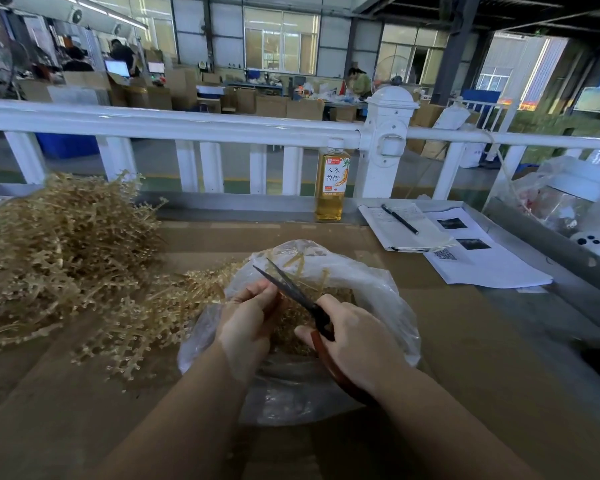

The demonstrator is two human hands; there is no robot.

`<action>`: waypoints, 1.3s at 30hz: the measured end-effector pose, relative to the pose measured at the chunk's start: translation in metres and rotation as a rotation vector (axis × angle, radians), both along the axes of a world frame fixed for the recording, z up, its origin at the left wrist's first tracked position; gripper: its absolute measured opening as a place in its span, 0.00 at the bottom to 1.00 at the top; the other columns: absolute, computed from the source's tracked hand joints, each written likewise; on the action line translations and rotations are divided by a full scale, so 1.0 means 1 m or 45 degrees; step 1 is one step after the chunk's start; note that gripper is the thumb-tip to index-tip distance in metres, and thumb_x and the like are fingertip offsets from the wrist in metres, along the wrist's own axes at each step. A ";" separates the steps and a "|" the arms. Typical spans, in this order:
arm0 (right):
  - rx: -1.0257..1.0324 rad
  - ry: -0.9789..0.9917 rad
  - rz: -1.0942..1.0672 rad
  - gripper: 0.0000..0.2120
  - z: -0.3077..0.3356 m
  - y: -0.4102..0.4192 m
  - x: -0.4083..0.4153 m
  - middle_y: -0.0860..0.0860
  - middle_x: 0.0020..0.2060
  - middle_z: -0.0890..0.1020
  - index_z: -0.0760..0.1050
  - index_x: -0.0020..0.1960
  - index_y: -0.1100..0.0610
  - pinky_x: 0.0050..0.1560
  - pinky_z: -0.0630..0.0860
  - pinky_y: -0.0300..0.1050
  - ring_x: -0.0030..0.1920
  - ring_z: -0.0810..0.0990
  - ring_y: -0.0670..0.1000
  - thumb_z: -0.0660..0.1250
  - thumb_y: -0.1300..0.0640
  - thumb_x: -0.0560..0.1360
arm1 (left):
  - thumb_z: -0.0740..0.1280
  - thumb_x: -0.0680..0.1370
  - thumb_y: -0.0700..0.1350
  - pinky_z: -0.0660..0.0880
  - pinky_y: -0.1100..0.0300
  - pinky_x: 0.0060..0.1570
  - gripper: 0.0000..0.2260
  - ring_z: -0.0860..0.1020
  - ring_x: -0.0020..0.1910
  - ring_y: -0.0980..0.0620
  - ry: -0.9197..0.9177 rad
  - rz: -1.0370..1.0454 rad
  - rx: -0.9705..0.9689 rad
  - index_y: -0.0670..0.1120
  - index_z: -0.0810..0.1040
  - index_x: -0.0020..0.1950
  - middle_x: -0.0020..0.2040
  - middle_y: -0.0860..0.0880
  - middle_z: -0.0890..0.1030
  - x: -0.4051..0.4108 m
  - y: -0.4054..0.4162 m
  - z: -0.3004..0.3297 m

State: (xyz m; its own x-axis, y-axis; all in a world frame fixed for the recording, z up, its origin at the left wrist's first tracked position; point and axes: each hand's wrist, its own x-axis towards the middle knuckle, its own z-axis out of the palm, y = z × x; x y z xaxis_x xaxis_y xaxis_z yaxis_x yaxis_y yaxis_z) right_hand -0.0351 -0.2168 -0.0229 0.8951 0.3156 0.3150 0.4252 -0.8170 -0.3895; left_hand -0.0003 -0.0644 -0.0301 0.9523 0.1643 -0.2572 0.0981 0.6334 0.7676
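Observation:
My right hand (355, 341) grips the red-brown handles of a pair of scissors (293, 291), whose dark blades stand apart and point up-left. My left hand (248, 320) pinches a thin tan plastic sprig right at the blades. Both hands hover over a clear plastic bag (374, 289) with cut tan pieces lying inside. A big heap of tan branched plastic sprigs (63, 251) covers the left of the cardboard-covered table (465, 358), with loose sprigs trailing toward the bag.
A bottle of amber drink (332, 183) stands at the table's back edge by a white railing (187, 124). A notebook with a pen (400, 220) and printed sheets (482, 261) lie at the right. Crumpled plastic bags (568, 199) sit far right. People work beyond the railing.

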 end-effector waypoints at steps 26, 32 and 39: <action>-0.101 0.024 0.002 0.19 -0.009 -0.003 0.001 0.48 0.47 0.74 0.66 0.57 0.47 0.46 0.66 0.42 0.51 0.73 0.49 0.56 0.34 0.75 | 0.57 0.78 0.28 0.78 0.66 0.28 0.23 0.81 0.27 0.58 -0.039 -0.004 -0.090 0.45 0.74 0.26 0.25 0.51 0.80 0.004 0.000 -0.003; -0.126 0.012 0.008 0.20 -0.010 -0.005 0.003 0.48 0.47 0.74 0.65 0.58 0.48 0.47 0.66 0.41 0.51 0.72 0.50 0.56 0.34 0.75 | 0.59 0.78 0.29 0.78 0.65 0.29 0.15 0.81 0.30 0.55 -0.021 0.015 -0.062 0.42 0.72 0.33 0.26 0.50 0.80 0.002 0.000 -0.002; -0.100 0.044 -0.006 0.19 -0.009 -0.005 0.003 0.48 0.45 0.73 0.66 0.55 0.48 0.46 0.67 0.42 0.50 0.73 0.50 0.58 0.34 0.75 | 0.60 0.77 0.28 0.79 0.65 0.31 0.14 0.80 0.32 0.54 -0.066 0.034 0.006 0.42 0.71 0.34 0.27 0.50 0.80 0.001 -0.003 -0.003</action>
